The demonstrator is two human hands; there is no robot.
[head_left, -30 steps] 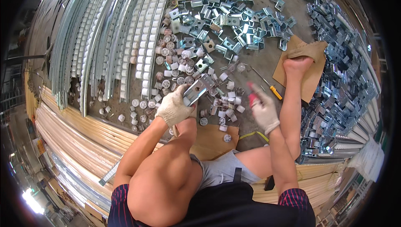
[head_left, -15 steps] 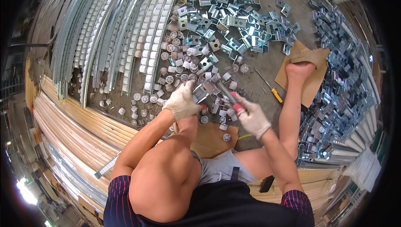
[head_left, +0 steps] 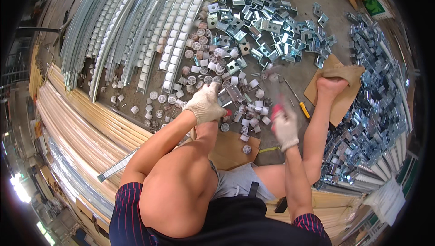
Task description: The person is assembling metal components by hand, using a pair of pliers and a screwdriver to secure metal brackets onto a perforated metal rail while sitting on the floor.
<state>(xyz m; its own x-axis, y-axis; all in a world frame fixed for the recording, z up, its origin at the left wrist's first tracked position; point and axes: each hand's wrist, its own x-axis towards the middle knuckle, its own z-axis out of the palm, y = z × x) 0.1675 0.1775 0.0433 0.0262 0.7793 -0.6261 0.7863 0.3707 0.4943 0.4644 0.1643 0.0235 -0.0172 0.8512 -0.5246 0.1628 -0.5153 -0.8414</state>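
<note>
My left hand (head_left: 204, 104), in a whitish knitted glove, is closed at the side of a shiny metal bracket (head_left: 223, 97); the fingertips touch it and partly hide it. A small red part (head_left: 227, 112) shows beside that hand; its kind is unclear. My right hand (head_left: 286, 130), also gloved, grips a hammer by its red handle (head_left: 277, 109). The hammer's head is smeared by motion, raised to the right and apart from the bracket. Around the bracket lie many small white wheels (head_left: 245, 122), some in grey metal holders.
Long metal rails with white rollers (head_left: 170, 56) lie at the far left. Loose metal brackets (head_left: 267, 26) are heaped ahead, and more (head_left: 362, 92) are piled on the right. A yellow-handled screwdriver (head_left: 304, 109) lies on the floor near my foot. Cardboard (head_left: 233, 151) lies below me; wrapped tubes (head_left: 77, 128) run along the left.
My right hand has swung the hammer away from the bracket, to the right and slightly nearer me. My left hand stays by the bracket. The whole view has shifted slightly.
</note>
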